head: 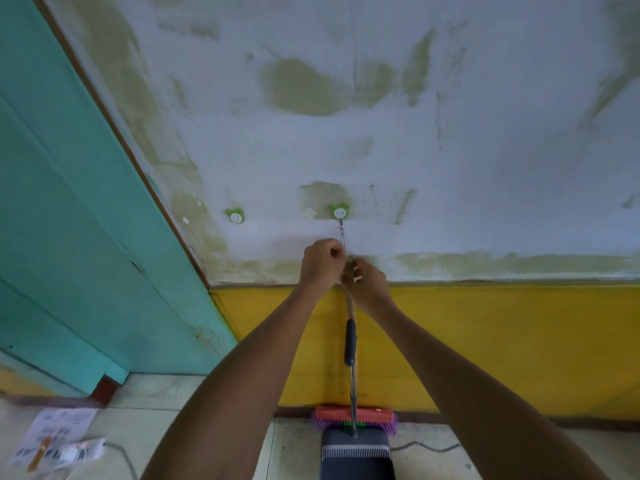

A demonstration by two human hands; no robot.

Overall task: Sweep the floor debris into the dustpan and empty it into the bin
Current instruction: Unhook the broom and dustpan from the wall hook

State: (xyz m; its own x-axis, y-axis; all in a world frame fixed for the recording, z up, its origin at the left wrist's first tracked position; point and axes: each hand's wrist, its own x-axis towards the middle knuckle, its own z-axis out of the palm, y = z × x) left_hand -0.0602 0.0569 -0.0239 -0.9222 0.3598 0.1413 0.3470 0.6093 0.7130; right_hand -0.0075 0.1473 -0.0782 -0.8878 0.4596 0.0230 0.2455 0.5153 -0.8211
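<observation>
A broom hangs along the wall, its wooden handle (350, 306) running down to a red head with purple bristles (356, 416) near the floor. A dark grey dustpan (356, 452) stands upright in front of it, its long handle (350, 344) beside the broom's. My left hand (320, 261) pinches the thin hanging loop (342, 233) below a green-and-white wall hook (340, 212). My right hand (367, 282) is closed around the top of the broom handle. No debris or bin shows.
A second green wall hook (235, 216) sits to the left. A turquoise door (69, 220) fills the left side. Papers and a plastic packet (59, 441) lie on the tiled floor at lower left, with a thin cable (426, 446) along the floor.
</observation>
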